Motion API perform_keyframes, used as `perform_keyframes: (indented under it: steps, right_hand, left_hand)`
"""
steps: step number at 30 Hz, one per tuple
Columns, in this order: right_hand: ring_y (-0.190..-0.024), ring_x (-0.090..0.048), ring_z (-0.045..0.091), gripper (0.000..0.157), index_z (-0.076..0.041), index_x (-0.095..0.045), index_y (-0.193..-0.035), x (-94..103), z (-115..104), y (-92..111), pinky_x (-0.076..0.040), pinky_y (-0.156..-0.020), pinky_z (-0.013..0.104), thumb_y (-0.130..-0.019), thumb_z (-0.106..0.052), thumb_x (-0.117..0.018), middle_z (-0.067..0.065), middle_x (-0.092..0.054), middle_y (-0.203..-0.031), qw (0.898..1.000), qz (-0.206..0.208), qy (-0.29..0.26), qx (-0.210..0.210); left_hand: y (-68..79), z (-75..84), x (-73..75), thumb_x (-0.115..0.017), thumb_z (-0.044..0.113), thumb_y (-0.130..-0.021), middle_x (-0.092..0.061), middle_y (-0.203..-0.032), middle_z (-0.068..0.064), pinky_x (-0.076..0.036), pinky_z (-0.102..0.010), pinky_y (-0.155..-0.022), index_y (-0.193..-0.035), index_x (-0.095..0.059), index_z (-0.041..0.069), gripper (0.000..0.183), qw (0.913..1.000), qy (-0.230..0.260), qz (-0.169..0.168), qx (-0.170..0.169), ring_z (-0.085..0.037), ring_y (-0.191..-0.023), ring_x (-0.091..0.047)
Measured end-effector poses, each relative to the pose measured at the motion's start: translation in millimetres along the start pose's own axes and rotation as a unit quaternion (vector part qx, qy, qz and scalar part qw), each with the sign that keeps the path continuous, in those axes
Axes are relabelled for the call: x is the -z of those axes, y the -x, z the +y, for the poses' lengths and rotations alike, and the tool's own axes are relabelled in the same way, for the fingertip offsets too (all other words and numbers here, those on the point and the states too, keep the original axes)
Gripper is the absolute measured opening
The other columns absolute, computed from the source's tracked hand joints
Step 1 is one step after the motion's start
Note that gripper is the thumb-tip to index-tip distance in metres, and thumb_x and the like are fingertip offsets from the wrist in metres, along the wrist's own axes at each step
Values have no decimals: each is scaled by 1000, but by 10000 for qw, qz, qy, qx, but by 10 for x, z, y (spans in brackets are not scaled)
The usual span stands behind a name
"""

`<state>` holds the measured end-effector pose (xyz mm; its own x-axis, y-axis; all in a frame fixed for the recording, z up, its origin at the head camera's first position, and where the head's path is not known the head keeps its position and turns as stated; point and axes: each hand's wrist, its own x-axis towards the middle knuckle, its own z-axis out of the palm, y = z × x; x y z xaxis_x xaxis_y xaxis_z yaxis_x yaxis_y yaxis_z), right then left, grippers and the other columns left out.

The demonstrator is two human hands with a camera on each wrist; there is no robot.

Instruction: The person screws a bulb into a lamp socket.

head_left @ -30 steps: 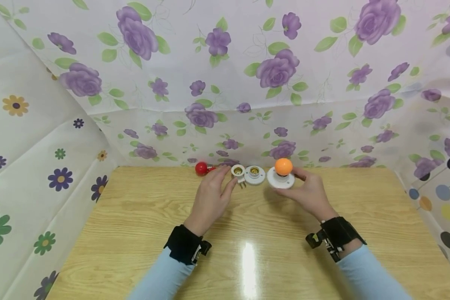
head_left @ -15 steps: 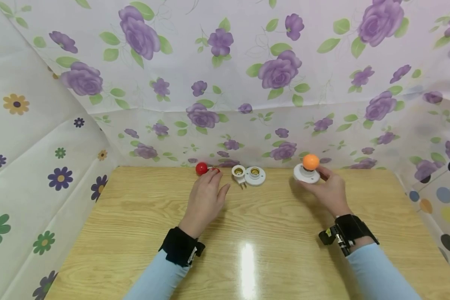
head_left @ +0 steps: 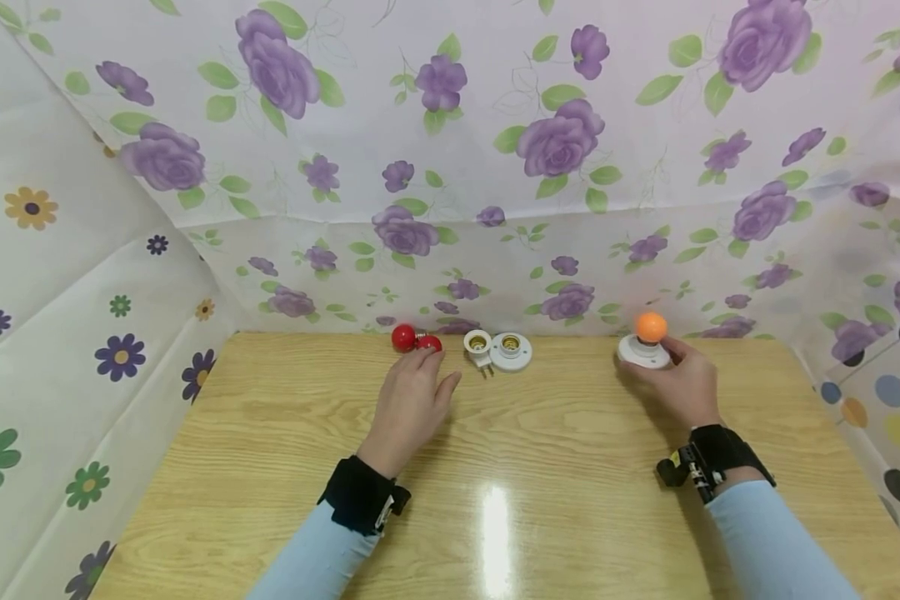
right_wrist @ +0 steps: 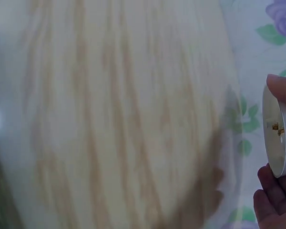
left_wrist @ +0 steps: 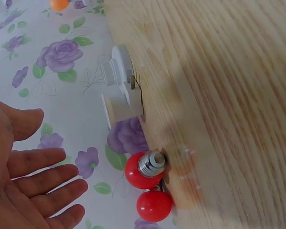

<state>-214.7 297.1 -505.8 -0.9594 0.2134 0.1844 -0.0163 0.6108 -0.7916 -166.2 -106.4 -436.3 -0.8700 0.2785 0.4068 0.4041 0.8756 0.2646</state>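
Note:
My right hand (head_left: 682, 385) grips the white round lamp holder (head_left: 640, 356) by its rim, with an orange bulb (head_left: 651, 327) standing upright in it. In the right wrist view the thumb and fingers clasp the disc (right_wrist: 275, 133), whose underside shows. My left hand (head_left: 407, 400) hovers near two red bulbs, its fingers loosely extended and holding nothing. One red bulb (left_wrist: 144, 171) points its metal screw end outward; the other red bulb (left_wrist: 154, 206) lies beside it. To the right of the left hand sit a white plug-in bulb socket (head_left: 477, 345) and a second round lamp holder (head_left: 511, 353).
A wooden table (head_left: 330, 417) spreads under both hands. Flowered cloth (head_left: 435, 208) rises along its back edge, close behind the bulbs and sockets. More patterned cloth hangs at the left (head_left: 82, 333) and the right.
My right hand has carried the lamp holder with the orange bulb rightward along the back. My left hand has left the plug-in socket and shifted left to the red bulbs.

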Motion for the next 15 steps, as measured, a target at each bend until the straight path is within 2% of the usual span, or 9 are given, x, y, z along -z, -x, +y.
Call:
perform_keyframes:
  steps: [10,15]
  right_hand:
    - [-94,-57,21,75,-4,-57,-125,27,124,-26,-47,-74,33,-68,-46,-80,11,-61,-110,9991,150,380,133]
    - [-94,-58,23,77,-3,-56,-126,15,125,-27,-48,-76,36,-67,-47,-80,13,-61,-111,9991,103,396,109]
  left_hand:
    - [4,27,-14,-54,39,-93,-58,-118,-15,-35,-37,-99,-117,-60,0,46,9996,-37,-262,90,-27,-112,-51]
    - [4,29,-18,-53,40,-93,-58,-117,-14,-36,-38,-98,-116,-60,1,46,9993,-72,-344,125,-26,-111,-51]
